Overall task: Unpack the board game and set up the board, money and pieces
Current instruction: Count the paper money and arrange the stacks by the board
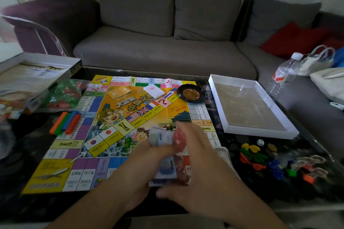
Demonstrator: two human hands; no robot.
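1. The board (104,117) lies unfolded and flat on the dark table (28,154); that part of the setup looks done.
2. The box base (249,106) sits open to the right of the board, apparently emptied; the box lid (37,72) rests at the far left with printed sheets inside.
3. The left hand (141,163) grips a stack of paper money (163,154) over the board's near right area; the right hand (195,156) is blurred, its fingers closed on the top notes as if peeling or counting them; the money seems to be mid-sorting, not yet laid out.
4. Coloured pieces (260,161) lie in a loose heap right of the board, with a white die (260,142) just beyond them; they are out of the box but not arranged.
5. A bag of green and red houses (63,95) sits still packed at the board's left edge; a bundle of coloured sticks (65,122) lies beside it.
6. A small roulette wheel (191,93) and a white card deck (154,90) rest on the board's far side.
7. In my judgement the task is roughly half done; money, pieces and houses remain to be set out.
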